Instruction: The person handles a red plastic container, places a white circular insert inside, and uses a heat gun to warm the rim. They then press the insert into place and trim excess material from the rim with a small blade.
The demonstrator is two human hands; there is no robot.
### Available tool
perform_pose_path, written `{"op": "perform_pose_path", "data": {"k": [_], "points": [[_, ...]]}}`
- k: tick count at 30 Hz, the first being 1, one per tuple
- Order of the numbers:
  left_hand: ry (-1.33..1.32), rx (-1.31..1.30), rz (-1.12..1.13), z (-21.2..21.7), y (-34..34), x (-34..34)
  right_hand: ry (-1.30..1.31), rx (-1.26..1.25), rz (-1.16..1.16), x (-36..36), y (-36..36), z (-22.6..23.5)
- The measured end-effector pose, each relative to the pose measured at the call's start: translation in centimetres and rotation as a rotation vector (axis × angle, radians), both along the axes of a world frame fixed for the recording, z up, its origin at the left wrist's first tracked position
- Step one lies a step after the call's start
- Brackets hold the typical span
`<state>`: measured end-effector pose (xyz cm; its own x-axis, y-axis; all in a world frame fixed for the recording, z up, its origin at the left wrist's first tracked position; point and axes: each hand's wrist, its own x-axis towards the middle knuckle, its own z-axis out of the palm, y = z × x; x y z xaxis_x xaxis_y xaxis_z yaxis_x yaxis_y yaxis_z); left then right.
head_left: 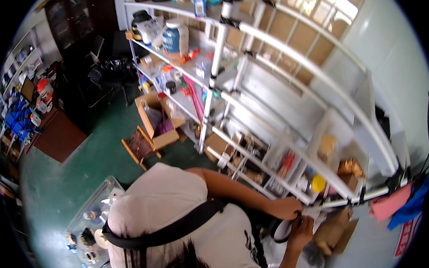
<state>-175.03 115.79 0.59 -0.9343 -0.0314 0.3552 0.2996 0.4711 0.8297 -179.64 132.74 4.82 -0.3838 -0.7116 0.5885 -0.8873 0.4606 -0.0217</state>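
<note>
My left hand (285, 208) reaches to the corner of the white shelf frame, its fingers curled closed. Just below it, my right hand (302, 231) is raised, with its fingers pinched at a small dark piece between the two hands. Beside both hands is a ring-shaped roll (282, 230), white-rimmed and dark, which looks like tape. Which hand bears the roll cannot be made out. A white shelf rail (293, 190) ends close above my left hand. Black bands wrap several joints of the frame.
An opened cardboard box (334, 230) lies right of my hands. White shelf bins hold small goods, a yellow lid (318, 182) among them. Behind me are a clear plastic tub (84, 211), a wooden folding stool (141, 146) and another cardboard box (167, 137). Pink cloth (391, 203) hangs far right.
</note>
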Motion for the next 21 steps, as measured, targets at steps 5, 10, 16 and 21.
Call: {"op": "perform_pose_path", "data": {"k": [5, 10, 16, 21], "points": [[-0.077, 0.043, -0.105, -0.8, 5.7, 0.9, -0.091, -0.041, -0.100, 1.8, 6.5, -1.8], [-0.168, -0.059, -0.281, -2.6, 8.4, 1.7, -0.224, -0.132, -0.175, 4.1, 11.3, -4.3], [-0.435, 0.111, -0.520, -5.0, 15.3, 1.7, -0.207, -0.121, -0.399, 8.4, 18.7, -5.9], [-0.570, 0.059, -0.591, -7.1, 18.7, 4.0, -0.391, -0.166, -0.470, 13.6, 22.0, -6.8]]}}
